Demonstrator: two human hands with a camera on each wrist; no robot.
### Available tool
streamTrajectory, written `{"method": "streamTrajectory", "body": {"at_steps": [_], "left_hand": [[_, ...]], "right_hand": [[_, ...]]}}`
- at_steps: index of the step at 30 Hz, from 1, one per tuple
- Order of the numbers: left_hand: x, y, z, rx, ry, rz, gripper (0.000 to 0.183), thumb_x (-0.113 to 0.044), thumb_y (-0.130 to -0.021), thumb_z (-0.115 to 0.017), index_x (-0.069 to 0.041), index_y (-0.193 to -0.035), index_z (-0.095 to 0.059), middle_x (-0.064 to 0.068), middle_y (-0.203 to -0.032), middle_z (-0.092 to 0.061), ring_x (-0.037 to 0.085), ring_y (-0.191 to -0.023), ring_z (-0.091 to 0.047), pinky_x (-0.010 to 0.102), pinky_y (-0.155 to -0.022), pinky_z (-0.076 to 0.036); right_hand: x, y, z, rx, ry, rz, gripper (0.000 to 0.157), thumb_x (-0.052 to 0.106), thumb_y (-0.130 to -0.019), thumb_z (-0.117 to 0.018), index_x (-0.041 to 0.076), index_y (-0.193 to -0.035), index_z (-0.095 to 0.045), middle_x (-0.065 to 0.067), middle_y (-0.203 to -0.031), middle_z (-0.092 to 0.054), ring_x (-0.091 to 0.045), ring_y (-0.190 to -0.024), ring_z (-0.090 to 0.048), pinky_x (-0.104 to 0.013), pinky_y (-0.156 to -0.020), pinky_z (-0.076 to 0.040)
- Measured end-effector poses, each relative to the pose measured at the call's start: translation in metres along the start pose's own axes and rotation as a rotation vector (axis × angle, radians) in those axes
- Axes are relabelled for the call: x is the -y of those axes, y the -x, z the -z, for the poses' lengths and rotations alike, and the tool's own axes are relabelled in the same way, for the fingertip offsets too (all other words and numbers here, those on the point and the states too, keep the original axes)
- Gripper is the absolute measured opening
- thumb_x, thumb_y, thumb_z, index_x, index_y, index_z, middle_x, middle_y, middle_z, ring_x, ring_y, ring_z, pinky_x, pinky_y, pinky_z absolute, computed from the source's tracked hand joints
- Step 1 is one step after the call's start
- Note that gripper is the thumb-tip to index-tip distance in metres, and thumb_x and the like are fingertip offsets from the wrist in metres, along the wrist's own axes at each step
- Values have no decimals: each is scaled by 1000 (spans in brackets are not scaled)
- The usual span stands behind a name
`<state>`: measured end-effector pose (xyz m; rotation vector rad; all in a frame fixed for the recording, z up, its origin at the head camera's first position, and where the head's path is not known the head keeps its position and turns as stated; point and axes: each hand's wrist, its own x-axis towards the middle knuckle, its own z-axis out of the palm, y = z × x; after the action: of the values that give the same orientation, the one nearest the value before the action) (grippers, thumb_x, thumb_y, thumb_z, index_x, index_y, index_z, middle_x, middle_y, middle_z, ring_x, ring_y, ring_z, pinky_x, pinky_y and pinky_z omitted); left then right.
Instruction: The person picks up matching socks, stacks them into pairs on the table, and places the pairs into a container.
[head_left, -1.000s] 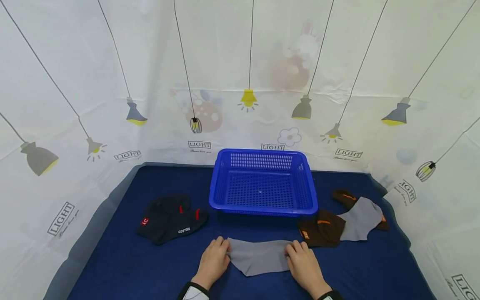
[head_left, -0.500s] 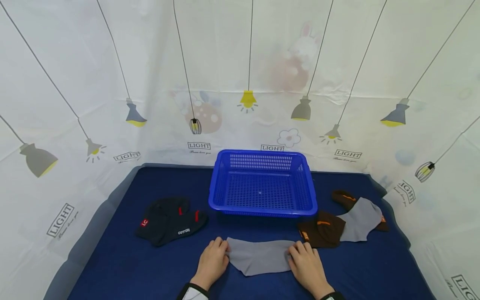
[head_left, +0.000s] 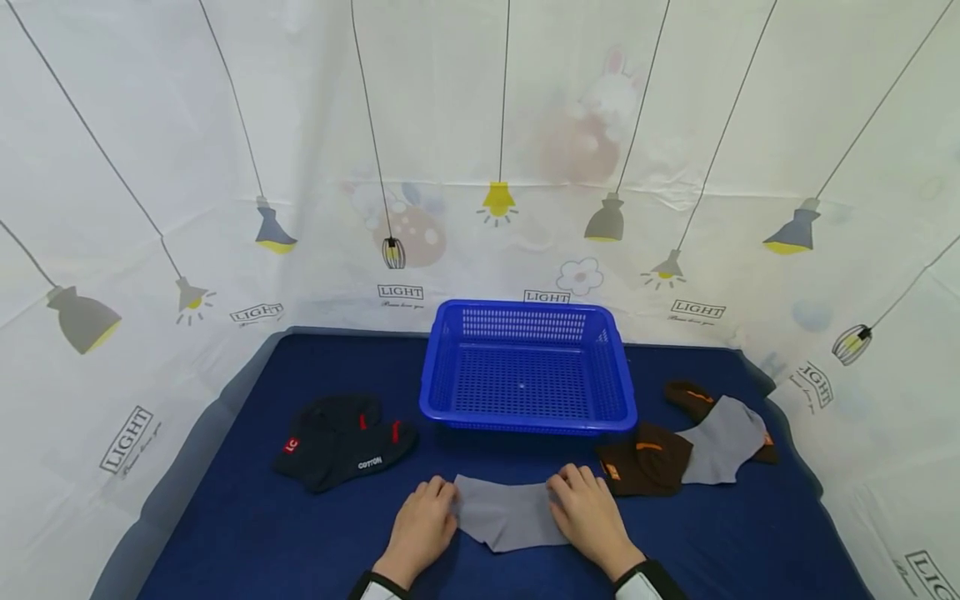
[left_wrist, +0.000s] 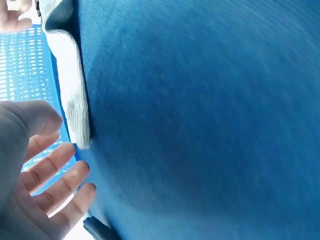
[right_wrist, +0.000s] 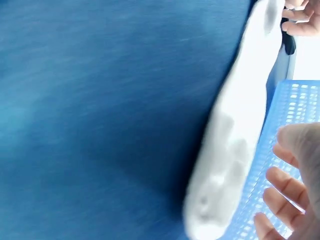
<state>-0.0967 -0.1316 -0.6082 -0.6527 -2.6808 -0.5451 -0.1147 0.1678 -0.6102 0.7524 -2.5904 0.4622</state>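
Observation:
A grey sock point(head_left: 510, 515) lies flat on the dark blue cloth, in front of the basket. My left hand point(head_left: 420, 527) is at its ribbed cuff; in the left wrist view, the thumb and fingers point(left_wrist: 65, 182) are spread apart and pinch nothing, close to the cuff point(left_wrist: 75, 107). Over the sock's other end is my right hand point(head_left: 592, 518), hiding that end in the head view. Its fingers point(right_wrist: 287, 187) are loosely bent and separated beside the sock in the right wrist view, with nothing between them and the thumb. Whether either hand's fingertips touch the fabric, I cannot tell.
A blue plastic basket point(head_left: 525, 421) stands behind the sock. To the left lie dark socks point(head_left: 333, 450) with red marks. On the right are brown socks point(head_left: 645, 462) with orange marks and another grey sock point(head_left: 723, 442). A printed white sheet point(head_left: 465, 100) hangs around the table.
My right hand has shifted left and slightly away from me, over the end of the grey sock. The left hand and the sock look nearly unmoved.

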Motion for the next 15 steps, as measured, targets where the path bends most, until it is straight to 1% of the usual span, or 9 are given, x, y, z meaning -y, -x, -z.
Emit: {"method": "streamTrajectory", "body": {"at_steps": [1,3,4,5,6,7,11,12,15], "left_hand": [[6,2,-5,-11,-5,-15,34,3,-72,-86,-9,-99,-68,4,-93,-60,25,-78,-59,40,-64,-50],[18,6,-16,-13,-13,-31,38,-1,-72,-88,-8,-103,-69,5,-96,-62,25,-80,-60,42,-63,-49],[22,8,-19,-10,-19,-35,39,-2,-72,-89,-8,-106,-70,6,-98,-62,25,-81,-60,42,-63,-49],[29,11,-23,-3,-30,-39,39,-4,-73,-89,-8,-107,-70,6,-99,-63,25,-82,-60,42,-64,-49],[31,13,-23,7,-37,-38,40,-5,-74,-90,-7,-109,-70,7,-101,-63,25,-83,-60,43,-65,-49],[34,15,-26,6,-48,-39,40,-6,-73,-90,-7,-109,-70,7,-101,-63,25,-84,-60,43,-64,-49],[23,17,-3,47,-60,25,40,-7,-76,-93,-6,-110,-73,7,-104,-64,27,-88,-62,45,-71,-53],[17,16,4,63,-59,49,40,-7,-76,-95,-7,-110,-73,7,-105,-64,27,-90,-62,45,-72,-54],[9,16,17,102,-71,100,39,-8,-78,-96,-8,-110,-74,5,-106,-65,27,-92,-63,45,-76,-56]], "right_hand": [[1,-4,-1,7,-14,14,25,13,-84,-91,14,-101,-72,-3,-95,-61,-23,-84,-56,-42,-63,-46],[7,-12,-1,45,-26,30,24,14,-88,-90,14,-104,-73,-3,-96,-61,-23,-86,-57,-42,-64,-49],[10,-16,-1,70,-26,36,22,15,-89,-89,13,-105,-73,-3,-97,-62,-24,-87,-58,-42,-65,-50],[17,-22,3,104,-26,31,25,13,-88,-90,13,-106,-74,-4,-98,-62,-25,-88,-59,-42,-68,-52],[24,-28,8,134,-25,24,28,11,-85,-92,12,-107,-74,-4,-99,-63,-25,-90,-60,-42,-70,-53],[28,-32,8,158,-18,28,27,13,-87,-91,12,-109,-75,-4,-100,-63,-25,-91,-61,-41,-72,-54],[41,-45,7,223,-7,66,27,17,-91,-90,12,-115,-76,-3,-104,-64,-24,-94,-62,-39,-75,-56],[44,-48,5,234,-8,75,29,18,-92,-90,13,-116,-77,-3,-104,-64,-24,-94,-62,-38,-75,-56],[50,-53,0,248,-17,104,32,20,-92,-91,12,-120,-77,-3,-107,-65,-23,-95,-62,-37,-76,-56]]}}
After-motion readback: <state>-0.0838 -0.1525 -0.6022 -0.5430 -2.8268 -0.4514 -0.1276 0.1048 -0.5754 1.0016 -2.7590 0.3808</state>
